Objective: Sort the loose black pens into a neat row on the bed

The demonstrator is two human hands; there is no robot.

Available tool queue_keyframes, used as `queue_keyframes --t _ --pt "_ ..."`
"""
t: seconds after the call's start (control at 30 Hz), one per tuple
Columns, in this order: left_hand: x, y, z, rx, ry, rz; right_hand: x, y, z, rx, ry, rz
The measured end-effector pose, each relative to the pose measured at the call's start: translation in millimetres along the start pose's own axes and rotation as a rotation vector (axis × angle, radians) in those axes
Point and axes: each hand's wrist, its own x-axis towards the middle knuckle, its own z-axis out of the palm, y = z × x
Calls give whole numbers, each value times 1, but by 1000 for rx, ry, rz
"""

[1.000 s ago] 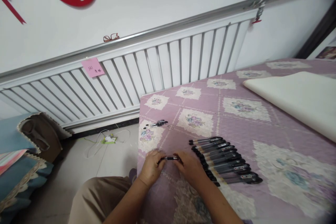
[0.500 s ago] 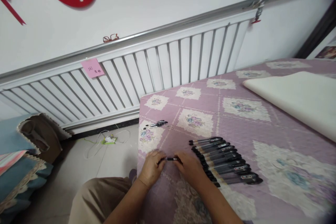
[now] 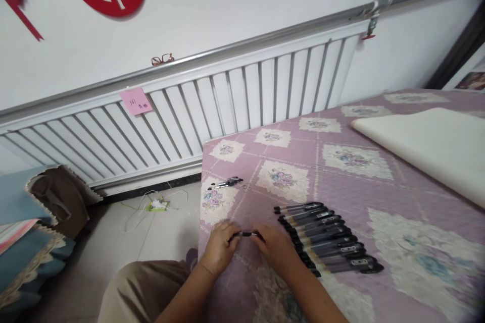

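Note:
Between my two hands is a slim pen (image 3: 247, 234) with a dark grip and a pale tip, held level just above the cloth. My left hand (image 3: 221, 246) is closed on its left end, which the fingers mostly hide. The fingers of my right hand (image 3: 273, 245) pinch the pale tip end at the right. Just right of that hand lies a row of several black capped pens (image 3: 329, 234), side by side. Beyond my left hand, a few dark and silver pens (image 3: 226, 183) lie near the table's left edge.
A purple flowered cloth (image 3: 246, 161) covers the table. A large pale sheet (image 3: 424, 146) lies at the right. Behind the table is a white radiator (image 3: 242, 96) with a pink note (image 3: 136, 101) and glasses (image 3: 162, 59) on top. A power strip (image 3: 158, 204) is on the floor.
The view has tilted slightly, so everything sits a little lower. Both hands still hold the pen, and the gap between them looks about the same.

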Motion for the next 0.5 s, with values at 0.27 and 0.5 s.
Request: queue_keyframes --t 0.27,0.5 --pt "0 0 1 -16 -12 -12 1 3 7 253 32 36" --pt "-2 -3 3 -69 49 -23 7 -6 14 790 85 198"
